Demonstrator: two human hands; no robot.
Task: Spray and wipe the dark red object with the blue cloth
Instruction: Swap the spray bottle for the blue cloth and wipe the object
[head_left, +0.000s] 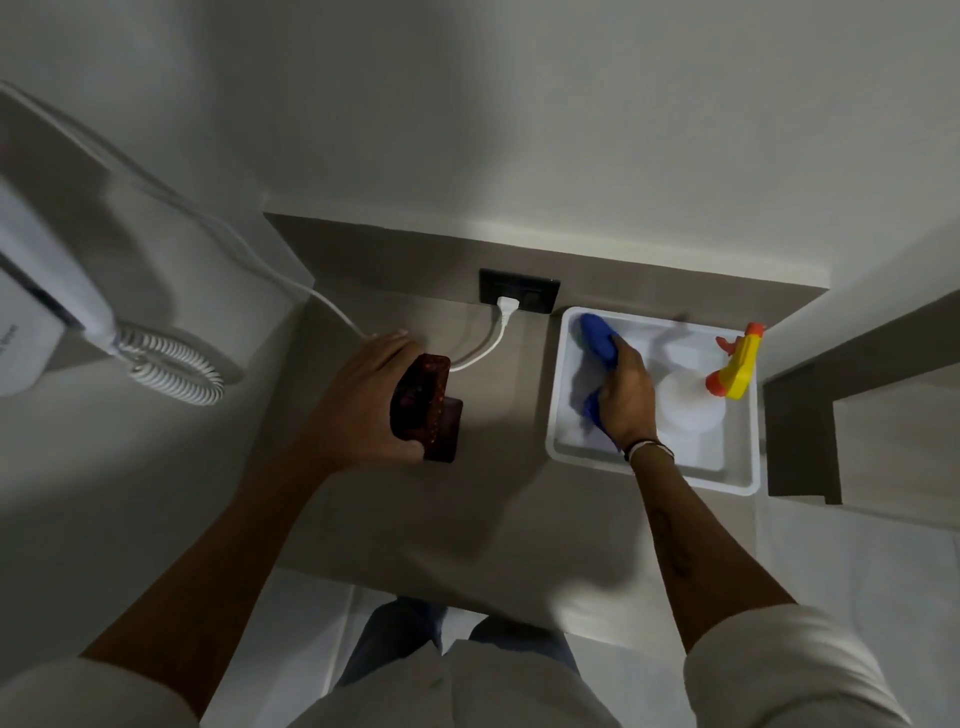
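Observation:
My left hand (371, 400) grips the dark red object (423, 402), a flat mottled slab held on edge just above the grey-brown counter (467, 519). A darker red piece lies under it against the counter. My right hand (626, 392) is closed on the blue cloth (597, 338) inside the white tray (649, 470) at the right. The cloth sticks out above and below my fingers. A white spray bottle (691, 402) with a yellow and orange trigger head (737, 364) lies in the same tray, just right of my right hand.
A black wall socket (519, 291) with a white plug and cable sits at the counter's back edge. A white wall-mounted device with a coiled cord (171, 366) hangs at the left. A dark shelf edge (800, 441) stands right of the tray. The counter's front edge lies near my legs.

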